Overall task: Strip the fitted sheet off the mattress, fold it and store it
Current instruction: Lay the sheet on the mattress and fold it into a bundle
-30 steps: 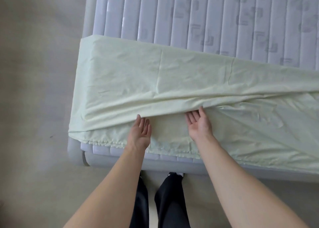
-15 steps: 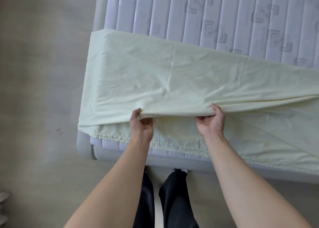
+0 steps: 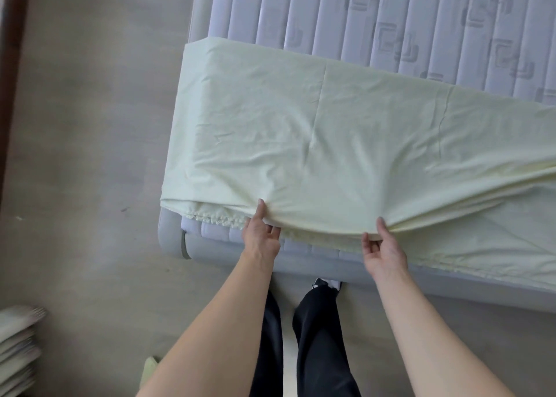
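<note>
Both hands have drawn the folded edge of the sheet (image 3: 331, 132) toward the foot of the bed since a moment ago, when it lay farther up and showed more of the layer beneath. Now that edge nearly covers the gathered elastic hem (image 3: 216, 217), which peeks out just left of the left hand (image 3: 261, 237).

That pale yellow sheet lies folded into a long band across the foot of the mattress (image 3: 391, 20), whose quilted top is bare beyond it. Each grip is clamped on the near fold: the left hand pinches it with the thumb on top and fingers tucked under, and the right hand (image 3: 383, 250) does the same a little way to the right. Cloth sags slightly between them.

To do this fold well, I would say the edge should be brought level with the hem below, kept taut between the hands so the layers do not bunch, then smoothed flat.

Below is the grey bed frame (image 3: 171, 234), then the floor (image 3: 90, 156). A blurred stack of pale folded cloth (image 3: 18, 348) shows at lower left.
</note>
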